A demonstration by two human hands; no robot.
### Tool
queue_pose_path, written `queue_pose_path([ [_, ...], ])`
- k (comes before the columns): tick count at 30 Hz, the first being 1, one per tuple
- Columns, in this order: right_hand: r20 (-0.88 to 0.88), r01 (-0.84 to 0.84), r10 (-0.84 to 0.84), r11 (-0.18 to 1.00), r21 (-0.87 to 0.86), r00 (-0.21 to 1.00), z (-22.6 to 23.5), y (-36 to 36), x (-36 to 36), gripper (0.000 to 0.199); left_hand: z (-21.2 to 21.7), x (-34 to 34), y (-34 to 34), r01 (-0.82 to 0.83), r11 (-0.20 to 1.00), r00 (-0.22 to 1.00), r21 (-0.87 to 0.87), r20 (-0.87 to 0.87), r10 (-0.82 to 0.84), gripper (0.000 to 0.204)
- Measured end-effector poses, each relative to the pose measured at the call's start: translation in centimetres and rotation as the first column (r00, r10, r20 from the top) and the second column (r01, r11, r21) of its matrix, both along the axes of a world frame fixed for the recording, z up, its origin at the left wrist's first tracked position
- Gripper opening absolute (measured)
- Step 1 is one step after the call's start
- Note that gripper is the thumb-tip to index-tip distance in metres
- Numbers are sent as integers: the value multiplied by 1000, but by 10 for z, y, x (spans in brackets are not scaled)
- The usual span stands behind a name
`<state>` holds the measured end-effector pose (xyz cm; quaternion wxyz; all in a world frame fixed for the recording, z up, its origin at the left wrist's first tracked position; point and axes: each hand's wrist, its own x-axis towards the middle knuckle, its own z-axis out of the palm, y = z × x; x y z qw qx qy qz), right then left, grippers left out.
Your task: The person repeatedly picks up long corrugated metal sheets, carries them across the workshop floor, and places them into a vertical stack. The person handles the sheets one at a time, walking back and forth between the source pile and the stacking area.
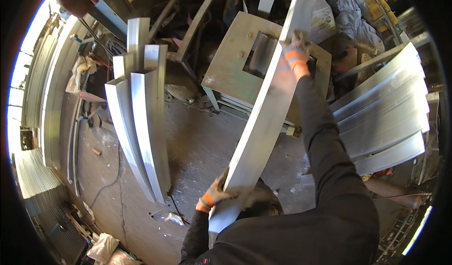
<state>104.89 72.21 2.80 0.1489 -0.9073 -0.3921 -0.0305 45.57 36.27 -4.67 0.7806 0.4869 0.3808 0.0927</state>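
A long silver metal box profile (263,123) slants across the middle of the head view, from near my body up to the far right. Around its near end my left hand (216,194), in a grey and orange glove, is closed, with the thumb over the upper face. My right arm stretches far forward. In a matching glove, my right hand (295,53) grips the far part of the profile, its fingers slightly blurred. Beneath the profile stands a greenish metal machine table (230,62) with a rectangular opening in its top, partly hidden by the profile.
Several similar metal profiles (149,105) stand together at the left. Overlapping wide metal lengths (386,114) lie at the right. Scrap and a grey plastic sheet (351,10) crowd the back. Pale bags (103,247) and a corrugated panel (35,175) are at the lower left.
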Motion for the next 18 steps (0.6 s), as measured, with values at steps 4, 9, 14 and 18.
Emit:
queue_pose_path([
  [4, -33, 8, -9, 999, -46, 999, -7, 75, 112, 96, -6, 106, 84, -34, 996, 991, 86, 133, 22, 139],
  [9, 44, 16, -20, 997, 78, 999, -1, 106, 185, 87, -23, 163, 146, 53, 990, 992, 133, 108, -67, 126],
  [14, 206, -9, 5, 1000, 21, 979, 0, 92, 163, 86, -30, 151, 144, -14, 986, 973, -168, 225, 52, 124],
  [18, 148, -6, 6, 1000, -3, 989, 0, 58, 107, 80, -15, 105, 122, 91, 978, 991, 186, 75, -107, 123],
])
